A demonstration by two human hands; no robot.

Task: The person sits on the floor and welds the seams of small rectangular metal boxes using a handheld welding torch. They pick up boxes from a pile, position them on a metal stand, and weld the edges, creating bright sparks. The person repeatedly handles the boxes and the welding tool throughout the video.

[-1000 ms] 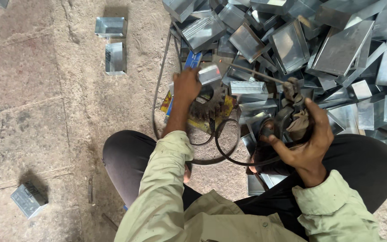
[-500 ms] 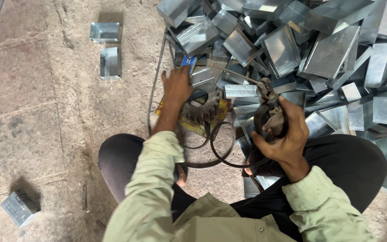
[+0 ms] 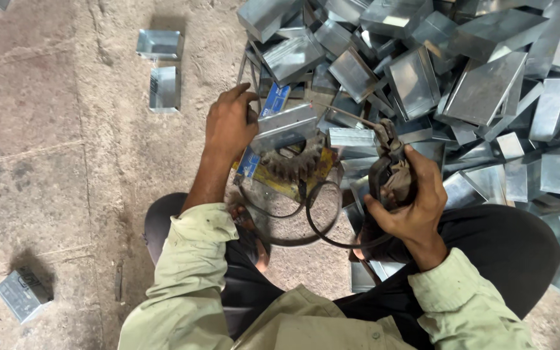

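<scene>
While the left hand point(image 3: 229, 123) presses down on a folded sheet-metal piece point(image 3: 284, 128), fingers curled over its near end, the right hand point(image 3: 409, 201) is closed round the dark handle of a welding holder point(image 3: 387, 165) whose thin rod points at that piece. A black cable point(image 3: 322, 230) loops below them. Under the piece lies a flat blue and yellow package point(image 3: 273, 104). Beyond, a heap of metal boxes point(image 3: 461, 84) crowds the concrete floor point(image 3: 46, 162); two boxes point(image 3: 161, 65) sit apart, left.
</scene>
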